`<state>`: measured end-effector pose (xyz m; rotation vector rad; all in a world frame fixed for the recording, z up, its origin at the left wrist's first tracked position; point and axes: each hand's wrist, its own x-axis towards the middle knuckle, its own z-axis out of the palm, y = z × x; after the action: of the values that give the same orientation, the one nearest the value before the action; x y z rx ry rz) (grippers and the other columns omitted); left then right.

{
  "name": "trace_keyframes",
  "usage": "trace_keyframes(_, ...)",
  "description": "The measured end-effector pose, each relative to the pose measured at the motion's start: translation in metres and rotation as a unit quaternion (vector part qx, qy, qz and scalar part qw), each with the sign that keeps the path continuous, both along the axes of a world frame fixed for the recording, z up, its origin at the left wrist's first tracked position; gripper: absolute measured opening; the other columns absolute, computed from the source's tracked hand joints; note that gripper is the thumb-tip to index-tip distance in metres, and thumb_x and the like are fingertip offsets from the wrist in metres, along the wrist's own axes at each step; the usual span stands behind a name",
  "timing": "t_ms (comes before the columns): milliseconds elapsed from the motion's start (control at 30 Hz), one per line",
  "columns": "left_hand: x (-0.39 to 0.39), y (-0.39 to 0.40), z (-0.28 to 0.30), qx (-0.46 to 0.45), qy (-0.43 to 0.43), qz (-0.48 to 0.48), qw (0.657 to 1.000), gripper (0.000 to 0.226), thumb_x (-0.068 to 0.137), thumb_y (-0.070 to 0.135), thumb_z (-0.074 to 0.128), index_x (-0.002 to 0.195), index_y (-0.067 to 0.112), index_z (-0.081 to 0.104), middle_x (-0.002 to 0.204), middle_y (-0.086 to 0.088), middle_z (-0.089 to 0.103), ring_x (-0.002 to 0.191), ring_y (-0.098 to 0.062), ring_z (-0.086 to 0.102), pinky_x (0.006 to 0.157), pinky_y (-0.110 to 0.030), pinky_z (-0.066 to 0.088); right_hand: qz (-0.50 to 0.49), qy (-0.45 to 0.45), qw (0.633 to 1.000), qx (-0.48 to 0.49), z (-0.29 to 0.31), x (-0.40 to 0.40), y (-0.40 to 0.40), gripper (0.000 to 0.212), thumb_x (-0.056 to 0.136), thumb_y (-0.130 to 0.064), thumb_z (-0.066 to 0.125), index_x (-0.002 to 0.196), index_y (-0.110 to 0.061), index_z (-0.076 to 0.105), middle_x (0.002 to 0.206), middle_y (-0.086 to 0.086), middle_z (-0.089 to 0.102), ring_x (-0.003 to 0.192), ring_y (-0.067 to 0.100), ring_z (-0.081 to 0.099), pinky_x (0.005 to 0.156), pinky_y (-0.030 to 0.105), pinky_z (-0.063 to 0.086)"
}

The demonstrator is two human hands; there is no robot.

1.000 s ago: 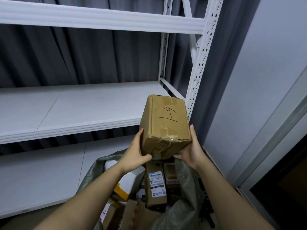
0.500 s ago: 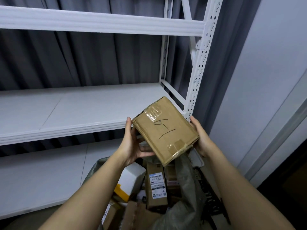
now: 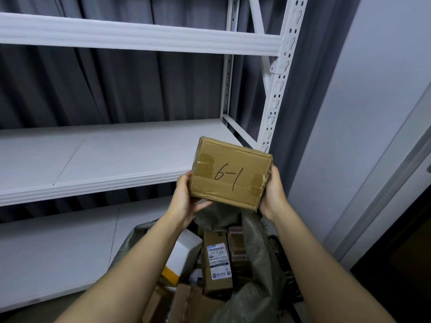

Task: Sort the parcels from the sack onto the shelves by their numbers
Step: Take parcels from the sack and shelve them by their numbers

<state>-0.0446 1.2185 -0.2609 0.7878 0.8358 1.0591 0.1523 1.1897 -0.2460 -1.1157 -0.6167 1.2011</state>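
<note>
A brown taped cardboard parcel (image 3: pixel 229 173) with "6-1" handwritten on its face is held up in front of me, the writing upright. My left hand (image 3: pixel 186 201) grips its lower left side and my right hand (image 3: pixel 272 194) grips its right side. Below it stands the open grey-green sack (image 3: pixel 256 252) holding several more parcels, among them a brown box with a printed label (image 3: pixel 218 262) and a white and yellow box (image 3: pixel 184 255). The white metal shelves lie beyond: a middle shelf (image 3: pixel 93 157), a lower shelf (image 3: pixel 58 248) and an upper beam (image 3: pixel 140 38).
The rack's perforated white upright (image 3: pixel 277 89) rises just behind the parcel on the right. A grey curtain (image 3: pixel 116 85) hangs behind the shelves. A pale wall (image 3: pixel 361 113) and a door frame close in on the right.
The parcel has been turned in both hands from upside down to upright, so "6-1" now reads level. Both hands rose slightly with it.
</note>
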Motion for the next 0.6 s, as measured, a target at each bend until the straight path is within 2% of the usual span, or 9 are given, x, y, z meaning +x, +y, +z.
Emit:
trace_keyframes(100,-0.003,-0.001,0.005,0.018,0.038,-0.012,0.999,0.04,0.096,0.051,0.031,0.1,0.029,0.064,0.097,-0.002,0.073,0.082,-0.015,0.072,0.064,-0.037,0.058,-0.006,-0.001,1.0,0.015,0.005,-0.008,-0.005,0.058,0.09,-0.069,0.032,0.089,-0.033,0.077,0.102,0.004,0.074,0.096,0.024,0.071,0.084,0.045,0.056)
trace_keyframes(167,-0.004,-0.003,0.008,0.032,0.038,-0.046,0.998,0.046,0.088,0.07,0.035,0.1,0.038,0.066,0.092,0.006,0.075,0.083,-0.013,0.072,0.068,-0.042,0.058,-0.025,0.0,1.0,0.019,0.01,-0.012,-0.011,0.059,0.089,-0.072,0.031,0.085,-0.036,0.078,0.101,0.004,0.075,0.096,0.023,0.071,0.086,0.045,0.055)
trace_keyframes(233,-0.005,-0.006,0.013,0.04,0.026,-0.078,0.996,0.05,0.08,0.078,0.041,0.104,0.04,0.065,0.092,0.008,0.075,0.087,-0.013,0.072,0.071,-0.044,0.058,-0.042,-0.005,0.999,0.022,0.017,-0.016,-0.024,0.061,0.089,-0.074,0.03,0.09,-0.035,0.078,0.104,0.003,0.074,0.096,0.021,0.071,0.085,0.041,0.055)
trace_keyframes(367,-0.011,-0.019,0.025,0.032,-0.001,-0.127,0.991,0.051,0.077,0.076,0.05,0.104,0.036,0.066,0.097,0.005,0.075,0.091,-0.017,0.072,0.073,-0.047,0.058,-0.083,-0.053,0.995,0.035,0.029,-0.027,-0.06,0.063,0.09,-0.072,0.03,0.111,-0.029,0.071,0.108,0.002,0.073,0.1,0.018,0.07,0.082,0.036,0.056)
trace_keyframes(467,-0.014,-0.036,0.036,0.039,-0.008,-0.166,0.985,0.048,0.078,0.075,0.048,0.104,0.037,0.063,0.099,0.004,0.074,0.094,-0.018,0.071,0.071,-0.044,0.059,-0.136,-0.088,0.985,0.057,0.039,-0.039,-0.093,0.054,0.094,-0.065,0.029,0.1,-0.03,0.07,0.095,-0.005,0.076,0.085,0.009,0.072,0.06,0.02,0.056)
trace_keyframes(500,-0.014,-0.043,0.04,0.038,-0.007,-0.181,0.983,0.047,0.079,0.075,0.047,0.103,0.037,0.062,0.102,0.004,0.072,0.097,-0.018,0.069,0.072,-0.045,0.06,-0.152,-0.095,0.982,0.059,0.042,-0.043,-0.105,0.053,0.095,-0.064,0.028,0.097,-0.031,0.07,0.092,-0.006,0.076,0.082,0.007,0.072,0.056,0.018,0.054)
trace_keyframes(567,-0.013,-0.06,0.05,0.041,-0.003,-0.202,0.978,0.046,0.081,0.075,0.045,0.102,0.037,0.061,0.104,0.004,0.071,0.099,-0.018,0.067,0.078,-0.047,0.059,-0.183,-0.117,0.975,0.055,0.048,-0.05,-0.131,0.053,0.096,-0.063,0.027,0.101,-0.032,0.069,0.094,-0.007,0.076,0.084,0.006,0.072,0.06,0.019,0.055)
trace_keyframes(600,-0.013,-0.069,0.056,0.043,-0.002,-0.213,0.976,0.046,0.081,0.075,0.045,0.102,0.037,0.062,0.102,0.003,0.071,0.098,-0.018,0.068,0.08,-0.047,0.058,-0.205,-0.131,0.969,0.049,0.052,-0.053,-0.144,0.055,0.096,-0.064,0.027,0.108,-0.031,0.068,0.099,-0.007,0.075,0.09,0.007,0.071,0.069,0.023,0.056)
